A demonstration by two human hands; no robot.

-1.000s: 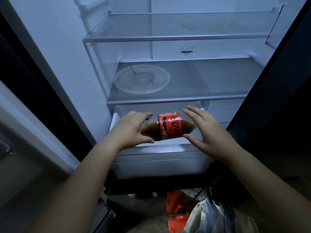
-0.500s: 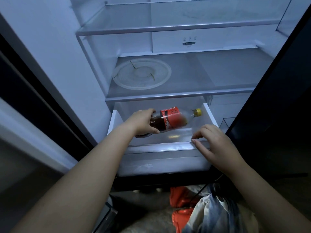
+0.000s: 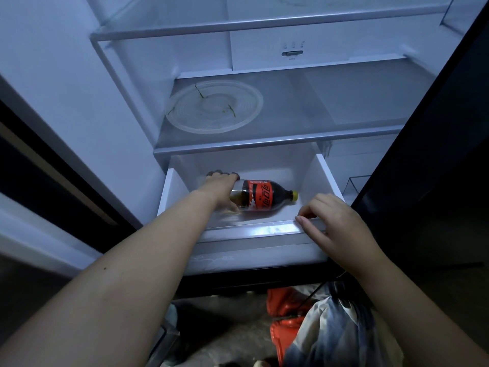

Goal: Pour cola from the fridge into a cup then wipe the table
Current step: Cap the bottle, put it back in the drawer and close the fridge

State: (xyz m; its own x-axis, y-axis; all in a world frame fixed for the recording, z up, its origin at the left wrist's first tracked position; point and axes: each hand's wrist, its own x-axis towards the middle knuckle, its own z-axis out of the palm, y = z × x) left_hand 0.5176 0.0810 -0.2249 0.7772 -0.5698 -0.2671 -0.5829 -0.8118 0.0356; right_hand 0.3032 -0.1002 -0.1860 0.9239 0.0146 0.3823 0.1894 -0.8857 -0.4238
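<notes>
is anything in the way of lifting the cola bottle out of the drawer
Nothing visible. The left hand grips the bottle at its base, and the pulled-out drawer is open above it. The right hand holds the drawer's front rim beside the cap, not over the bottle.

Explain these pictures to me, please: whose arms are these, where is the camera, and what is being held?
No machine here: these are a person's two bare arms, filmed by one wide-angle camera worn on the head, looking down into an open fridge. The left hand grips the bottom end of a cola bottle that lies on its side in a pulled-out white drawer. The right hand holds the drawer's front edge. On the shelf above lies a clear round plate.
</notes>
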